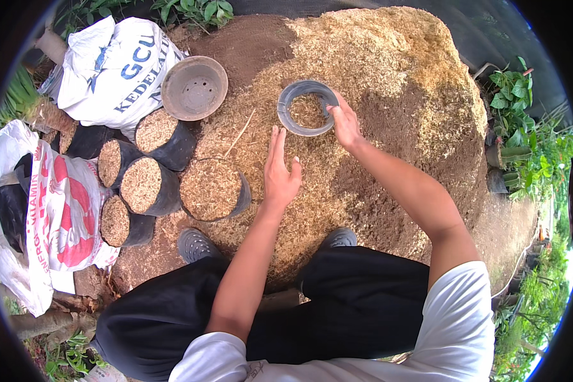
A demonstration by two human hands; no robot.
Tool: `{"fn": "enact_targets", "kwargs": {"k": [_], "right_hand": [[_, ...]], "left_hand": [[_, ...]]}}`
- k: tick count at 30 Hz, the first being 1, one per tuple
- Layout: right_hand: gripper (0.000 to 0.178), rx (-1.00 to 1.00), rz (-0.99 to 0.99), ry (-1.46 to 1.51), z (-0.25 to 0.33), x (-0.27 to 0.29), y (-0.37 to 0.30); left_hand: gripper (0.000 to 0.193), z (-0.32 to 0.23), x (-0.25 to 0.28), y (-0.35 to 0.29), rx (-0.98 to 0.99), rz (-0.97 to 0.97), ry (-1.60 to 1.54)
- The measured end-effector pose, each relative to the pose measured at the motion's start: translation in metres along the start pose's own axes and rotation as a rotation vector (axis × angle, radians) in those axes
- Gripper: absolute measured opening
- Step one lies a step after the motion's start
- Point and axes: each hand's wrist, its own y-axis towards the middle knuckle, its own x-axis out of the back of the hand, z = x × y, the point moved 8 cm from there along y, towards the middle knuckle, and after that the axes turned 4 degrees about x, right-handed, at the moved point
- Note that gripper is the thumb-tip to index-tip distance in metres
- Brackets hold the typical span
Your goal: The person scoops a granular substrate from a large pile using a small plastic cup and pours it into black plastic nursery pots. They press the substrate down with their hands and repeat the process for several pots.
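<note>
The person squats at the near edge of a husk-and-soil heap. The right hand is clamped on the right rim of a black grow bag, fingers curled over the edge, so the bag lies just left of that grip, its mouth open upward and partly filled with husk, sunk into the middle of the heap. The left hand hovers flat and open, fingers apart and holding nothing, just below and left of the bag, over loose husk. At the heap's left edge stand filled bags, close together, with an empty pot tipped above them. White sacks lie further left.
</note>
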Motion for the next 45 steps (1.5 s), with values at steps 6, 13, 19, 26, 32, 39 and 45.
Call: {"fn": "enact_targets", "kwargs": {"k": [6, 13, 19, 26, 32, 39, 45], "right_hand": [[0.068, 0.556, 0.096, -0.176, 0.101, -0.050, -0.013], [0.090, 1.148, 0.254, -0.372, 0.190, -0.130, -0.086], [0.100, 1.216, 0.354, -0.470, 0.209, -0.156, -0.116], [0.104, 1.203, 0.344, -0.495, 0.219, -0.157, -0.119], [0.110, 1.325, 0.346, -0.401, 0.229, -0.159, -0.127], [0.116, 1.366, 0.208, -0.334, 0.232, -0.141, -0.107], [0.067, 1.016, -0.063, -0.365, 0.188, -0.096, -0.057]], "left_hand": [[0.035, -0.014, 0.095, 0.011, -0.085, -0.205, -0.110], [0.029, 0.067, 0.221, 0.000, 0.202, -0.231, 0.182], [0.036, 0.116, 0.231, -0.020, 0.412, -0.033, 0.274], [0.051, 0.111, 0.223, -0.022, 0.377, 0.011, 0.264], [0.058, 0.113, 0.227, -0.026, 0.453, -0.011, 0.200], [0.054, 0.105, 0.223, -0.019, 0.427, 0.029, 0.243], [0.054, 0.046, 0.170, -0.017, -0.040, -0.081, 0.436]]}}
